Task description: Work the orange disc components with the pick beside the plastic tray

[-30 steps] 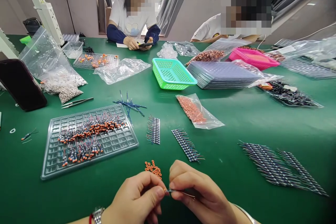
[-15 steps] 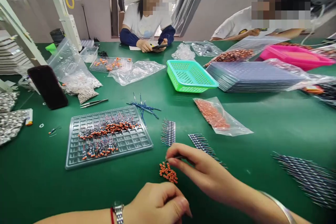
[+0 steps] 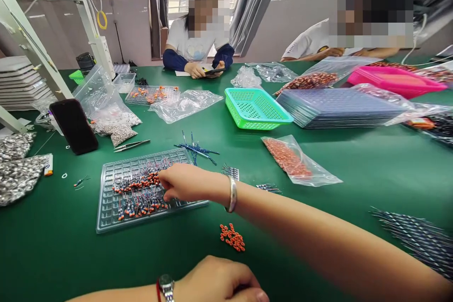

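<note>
My right hand (image 3: 182,181) reaches over the clear plastic tray (image 3: 106,210), fingers pinched together at the right part of the wired components. What it pinches, if anything, is hidden. Rows of these small components with orange ends (image 3: 136,207) lie across the tray. My left hand (image 3: 217,278) rests curled at the bottom edge, its fingertips partly cut off and its contents hidden. Beyond it lies a small pile of orange rings (image 3: 232,237). Two sets of dark-banded wired parts (image 3: 230,172) show behind my right forearm, partly covered by it.
Tweezers (image 3: 131,146) and blue strips (image 3: 198,148) lie behind the tray. A phone (image 3: 74,127) leans at left. Farther back are a green basket (image 3: 260,120), stacked trays (image 3: 339,108) and a bag of orange rings (image 3: 290,160). Two people sit across the table.
My right hand has moved left from beside the orange ring pile to the tray, its forearm now crossing the table. My left hand stays near the bottom edge. The view has tilted up slightly.
</note>
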### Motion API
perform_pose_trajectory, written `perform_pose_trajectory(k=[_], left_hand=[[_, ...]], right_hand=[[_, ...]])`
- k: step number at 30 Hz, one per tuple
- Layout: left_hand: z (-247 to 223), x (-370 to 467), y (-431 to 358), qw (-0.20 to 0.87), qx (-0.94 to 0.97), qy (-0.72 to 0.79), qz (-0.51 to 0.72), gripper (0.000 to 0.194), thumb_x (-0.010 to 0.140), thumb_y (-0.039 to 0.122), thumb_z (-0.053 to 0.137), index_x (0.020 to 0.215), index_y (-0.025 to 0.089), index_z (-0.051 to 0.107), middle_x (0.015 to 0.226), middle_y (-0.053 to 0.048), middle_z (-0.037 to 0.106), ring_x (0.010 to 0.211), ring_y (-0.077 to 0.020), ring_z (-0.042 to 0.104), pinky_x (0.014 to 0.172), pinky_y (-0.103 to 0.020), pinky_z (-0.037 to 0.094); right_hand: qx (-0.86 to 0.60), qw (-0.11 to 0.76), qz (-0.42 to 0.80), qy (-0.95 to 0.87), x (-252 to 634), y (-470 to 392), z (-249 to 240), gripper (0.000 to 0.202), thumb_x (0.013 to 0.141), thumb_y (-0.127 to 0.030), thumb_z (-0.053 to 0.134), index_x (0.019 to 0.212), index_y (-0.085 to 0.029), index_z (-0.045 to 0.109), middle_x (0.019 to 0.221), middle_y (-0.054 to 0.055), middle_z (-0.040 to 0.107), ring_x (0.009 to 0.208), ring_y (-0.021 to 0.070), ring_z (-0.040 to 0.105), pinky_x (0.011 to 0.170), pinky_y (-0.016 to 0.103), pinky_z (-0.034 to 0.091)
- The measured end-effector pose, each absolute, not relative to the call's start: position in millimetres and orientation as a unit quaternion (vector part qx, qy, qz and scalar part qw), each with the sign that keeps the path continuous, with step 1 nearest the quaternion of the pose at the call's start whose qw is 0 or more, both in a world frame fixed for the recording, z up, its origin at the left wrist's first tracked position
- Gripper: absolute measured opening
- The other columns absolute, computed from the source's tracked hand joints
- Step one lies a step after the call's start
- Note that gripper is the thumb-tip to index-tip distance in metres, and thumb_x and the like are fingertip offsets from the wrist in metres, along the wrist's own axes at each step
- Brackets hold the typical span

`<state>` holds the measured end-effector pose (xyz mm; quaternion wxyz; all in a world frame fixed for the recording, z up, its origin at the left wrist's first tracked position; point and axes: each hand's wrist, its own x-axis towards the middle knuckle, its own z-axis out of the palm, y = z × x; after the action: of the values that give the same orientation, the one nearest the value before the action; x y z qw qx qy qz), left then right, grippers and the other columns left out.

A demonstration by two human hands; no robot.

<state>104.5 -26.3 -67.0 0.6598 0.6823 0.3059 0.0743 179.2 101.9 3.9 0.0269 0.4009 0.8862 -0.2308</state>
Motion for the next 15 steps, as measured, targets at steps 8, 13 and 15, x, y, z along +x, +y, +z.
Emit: perform_pose_trajectory(k=[8,13,15], left_hand=[[-70,105,-21,0.654,0.694,0.296,0.059,0.022,0.080,0.036,0.048,0.069,0.018,0.053,0.063,0.000,0.055,0.061,-0.0116,0.052,0.056,-0.021,0.037],[-70,105,-17,0.643,0.702,0.300,0.059,0.027,0.081,0.042,0.047,0.069,0.018,0.052,0.065,0.000,0.055,0.061,-0.0107,0.049,0.057,-0.021,0.036],[-69,105,-15,0.641,0.702,0.304,0.053,0.033,0.081,0.049,0.046,0.069,0.018,0.051,0.064,0.000,0.054,0.059,-0.0107,0.049,0.056,-0.021,0.035]], right_hand=[[0.521,-0.002,-0.184,0.833,304,117,19,0.011,0.079,-0.011,0.064,0.074,-0.020,0.064,0.078,0.002,0.069,0.073,0.0194,0.062,0.062,0.027,0.040],[0.574,-0.016,-0.191,0.796,366,93,-17,0.007,0.079,-0.014,0.062,0.083,-0.018,0.066,0.087,0.008,0.070,0.079,0.0242,0.066,0.070,0.034,0.049],[0.580,-0.043,-0.191,0.791,369,87,-28,0.014,0.083,-0.014,0.058,0.095,-0.017,0.065,0.101,0.011,0.068,0.090,0.0252,0.065,0.079,0.037,0.050]])
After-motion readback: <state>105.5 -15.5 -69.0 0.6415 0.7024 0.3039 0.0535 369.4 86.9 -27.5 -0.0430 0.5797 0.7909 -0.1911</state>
